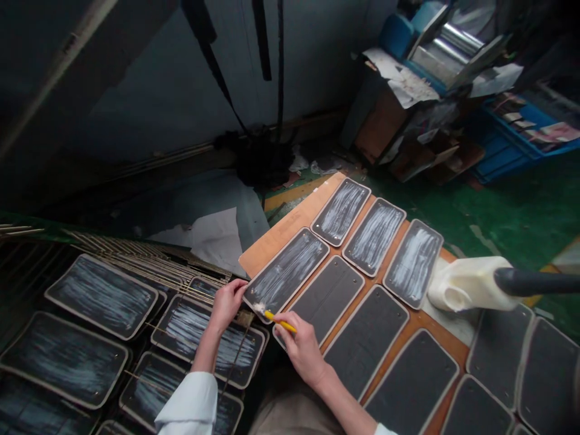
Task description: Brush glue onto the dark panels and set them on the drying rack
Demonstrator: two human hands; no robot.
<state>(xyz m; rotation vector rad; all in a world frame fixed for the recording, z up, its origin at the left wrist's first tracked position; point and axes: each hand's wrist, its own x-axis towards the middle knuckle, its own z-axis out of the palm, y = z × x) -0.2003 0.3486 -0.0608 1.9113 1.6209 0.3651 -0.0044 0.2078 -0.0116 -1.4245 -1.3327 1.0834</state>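
My right hand (304,347) grips a brush (281,322) with a yellow handle. Its pale bristles rest on the near end of a dark rounded panel (290,272) with a light rim and white streaks over its face. At the left corner of that same panel, my left hand (228,305) pinches the edge between thumb and fingers. More white-streaked panels (342,211) lie beyond it on a brown board (276,241). Beside it on the right sit several plain dark panels (328,296) without streaks.
To my left, a rack of thin rods (149,260) bears several streaked panels (102,296). A white plastic jug (469,281) with a black tube-like part stands at the board's right. Farther back are a machine with metal rollers (453,51) and a blue crate (507,145).
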